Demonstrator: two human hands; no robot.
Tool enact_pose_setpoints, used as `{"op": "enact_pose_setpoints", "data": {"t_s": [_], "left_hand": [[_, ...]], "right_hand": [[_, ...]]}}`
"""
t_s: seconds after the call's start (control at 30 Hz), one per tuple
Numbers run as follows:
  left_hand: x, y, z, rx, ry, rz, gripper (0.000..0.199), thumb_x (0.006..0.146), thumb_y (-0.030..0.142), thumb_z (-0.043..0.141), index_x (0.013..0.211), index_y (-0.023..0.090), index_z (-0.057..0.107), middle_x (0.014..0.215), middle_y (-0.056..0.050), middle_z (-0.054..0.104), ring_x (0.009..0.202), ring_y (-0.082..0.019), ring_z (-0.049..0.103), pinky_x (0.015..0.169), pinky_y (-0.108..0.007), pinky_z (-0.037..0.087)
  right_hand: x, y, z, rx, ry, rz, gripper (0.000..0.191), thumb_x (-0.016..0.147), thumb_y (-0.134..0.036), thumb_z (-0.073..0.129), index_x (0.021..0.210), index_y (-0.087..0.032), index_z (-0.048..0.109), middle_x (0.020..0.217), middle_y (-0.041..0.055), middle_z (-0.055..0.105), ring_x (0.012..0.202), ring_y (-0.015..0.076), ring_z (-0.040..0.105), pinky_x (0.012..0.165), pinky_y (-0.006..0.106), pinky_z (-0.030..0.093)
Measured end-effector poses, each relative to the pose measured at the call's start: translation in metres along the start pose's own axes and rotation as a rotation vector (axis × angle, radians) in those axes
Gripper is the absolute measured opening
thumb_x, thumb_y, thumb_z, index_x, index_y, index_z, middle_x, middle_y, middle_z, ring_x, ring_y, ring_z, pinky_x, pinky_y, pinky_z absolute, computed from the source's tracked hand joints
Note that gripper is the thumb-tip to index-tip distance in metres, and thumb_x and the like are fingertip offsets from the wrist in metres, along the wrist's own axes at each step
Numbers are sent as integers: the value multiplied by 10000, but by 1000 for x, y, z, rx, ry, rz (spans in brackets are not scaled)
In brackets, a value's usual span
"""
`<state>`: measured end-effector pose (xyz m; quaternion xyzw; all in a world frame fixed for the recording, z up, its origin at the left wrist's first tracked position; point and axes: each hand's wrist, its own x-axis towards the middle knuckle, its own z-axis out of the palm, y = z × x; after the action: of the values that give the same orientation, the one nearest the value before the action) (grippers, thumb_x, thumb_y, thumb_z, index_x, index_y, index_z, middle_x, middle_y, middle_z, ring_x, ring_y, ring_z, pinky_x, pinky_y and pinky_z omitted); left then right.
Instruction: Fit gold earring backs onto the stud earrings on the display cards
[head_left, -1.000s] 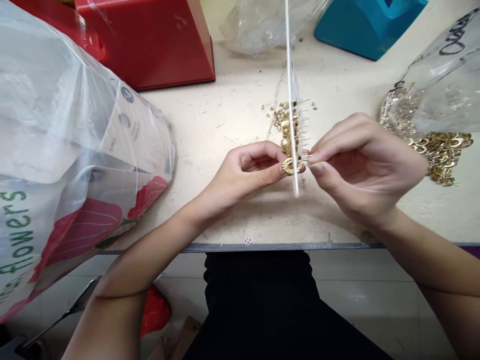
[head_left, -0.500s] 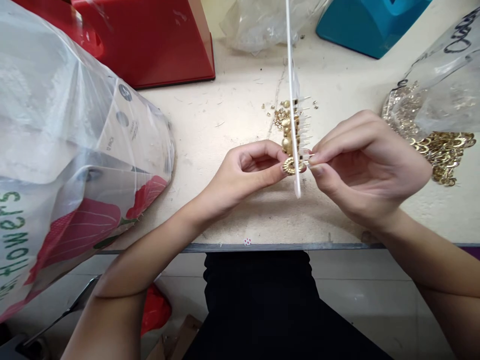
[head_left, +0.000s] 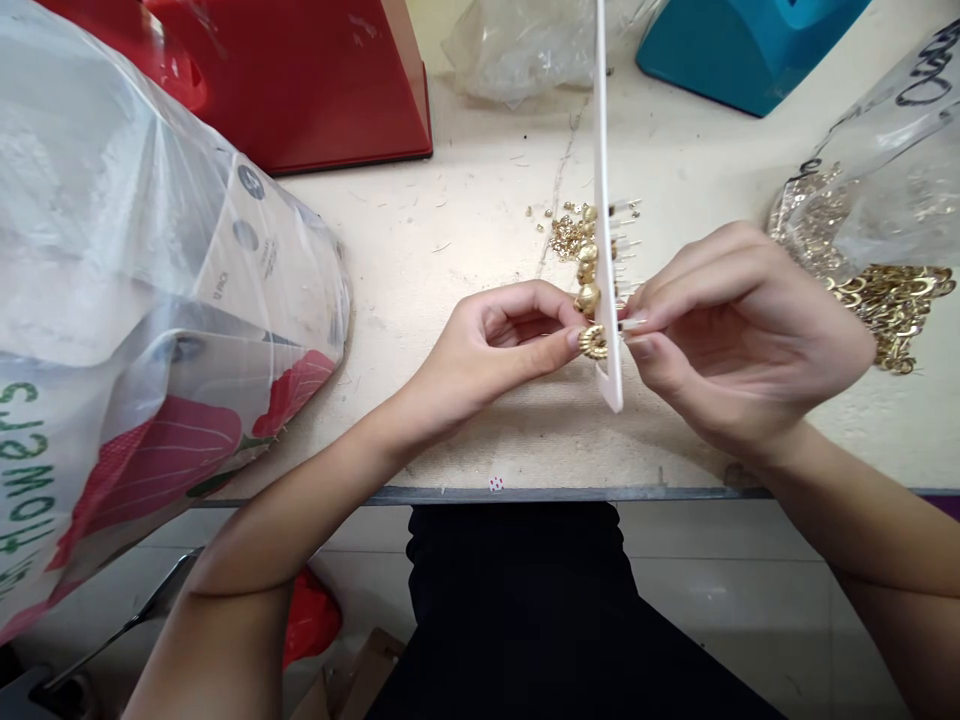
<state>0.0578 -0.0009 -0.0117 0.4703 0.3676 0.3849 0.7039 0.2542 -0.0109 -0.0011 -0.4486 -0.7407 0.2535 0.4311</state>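
A white earring card [head_left: 609, 365] stands edge-on between my hands, above the table. Gold earrings [head_left: 588, 290] line its left face, and their thin posts stick out on the right face. My left hand [head_left: 517, 335] pinches a ribbed gold hoop earring [head_left: 593, 342] at the card's lower end between thumb and index finger. On the other side, my right hand [head_left: 720, 335] has thumb and forefinger closed near that earring's post, around a small pale piece [head_left: 634, 323] whose kind I cannot make out.
Small gold earring backs [head_left: 568, 237] lie loose behind the card. At right, a clear bag [head_left: 885, 215] spills gold hoop pieces [head_left: 896, 310]. A large printed plastic bag [head_left: 172, 300] fills the left. Red [head_left: 300, 90] and teal [head_left: 750, 55] stands are at the back, near a crumpled clear bag [head_left: 517, 50].
The card has shifted slightly to the right and turned a little, showing more of its right face. My right hand has moved slightly right, and my left fingers remain at the hoop earring.
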Motion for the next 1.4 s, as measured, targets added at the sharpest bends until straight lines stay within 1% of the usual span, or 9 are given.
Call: {"op": "enact_pose_setpoints", "data": {"t_s": [0.13, 0.27, 0.33, 0.47, 0.6, 0.67, 0.9, 1.13, 1.4], "left_hand": [[0, 0, -1, -25, -8, 6, 115, 819, 301, 751, 842, 193, 720, 921, -8, 723, 932, -171, 702, 921, -326, 588], [0, 3, -1, -11, -7, -12, 110, 803, 270, 762, 836, 175, 717, 900, -2, 723, 909, -159, 702, 898, -302, 597], [-1, 4, 0, -18, 0, -16, 94, 802, 248, 760, 834, 171, 716, 890, 3, 723, 899, -144, 702, 891, -274, 596], [0, 3, 0, -31, -12, 2, 89, 802, 237, 762, 841, 168, 720, 893, 3, 736, 892, -139, 714, 881, -257, 607], [2, -1, -1, 7, -17, 42, 78, 790, 202, 774, 836, 162, 725, 951, -10, 756, 1013, -177, 723, 965, -304, 610], [2, -1, -2, 25, -3, 51, 81, 791, 208, 776, 839, 164, 728, 951, -12, 757, 1028, -185, 721, 978, -319, 608], [0, 5, -1, 15, 1, -26, 140, 783, 266, 786, 844, 158, 721, 915, -17, 735, 931, -175, 714, 936, -320, 608], [3, 2, -2, 48, -32, 7, 122, 812, 225, 751, 881, 132, 713, 941, -35, 726, 923, -159, 702, 901, -286, 606], [4, 1, -3, 16, -68, 31, 90, 838, 152, 708, 901, 89, 694, 913, -32, 702, 881, -91, 662, 868, -224, 583]], "right_hand": [[3, 1, 2, -5, 0, -17, 32, 908, -319, 654, 896, -290, 650, 835, 70, 671, 783, 233, 630, 639, 413, 542], [13, 14, 13, 137, 116, -333, 103, 850, -344, 750, 878, -268, 686, 707, 30, 650, 630, 186, 593, 455, 342, 465], [17, 20, 17, 191, 136, -438, 123, 826, -337, 783, 877, -256, 706, 682, 22, 649, 591, 170, 591, 406, 320, 429], [17, 21, 18, 225, 128, -394, 147, 786, -295, 823, 881, -248, 720, 694, 24, 668, 585, 167, 620, 412, 313, 446], [10, 15, 13, 221, 40, -176, 117, 743, -243, 826, 773, -268, 715, 663, 19, 670, 603, 183, 637, 471, 341, 493], [9, 13, 12, 208, 11, -133, 117, 729, -214, 816, 734, -257, 708, 670, 29, 674, 619, 190, 647, 499, 352, 508], [13, 16, 13, 202, 118, -299, 169, 716, -105, 798, 810, -206, 701, 706, 36, 667, 586, 163, 625, 464, 313, 469], [12, 14, 11, 164, 84, -252, 107, 781, -130, 755, 822, -211, 697, 722, 46, 681, 602, 171, 640, 476, 316, 500], [12, 15, 11, 183, 64, -252, 119, 756, -125, 770, 812, -205, 702, 708, 50, 675, 601, 182, 645, 478, 330, 504]]}}
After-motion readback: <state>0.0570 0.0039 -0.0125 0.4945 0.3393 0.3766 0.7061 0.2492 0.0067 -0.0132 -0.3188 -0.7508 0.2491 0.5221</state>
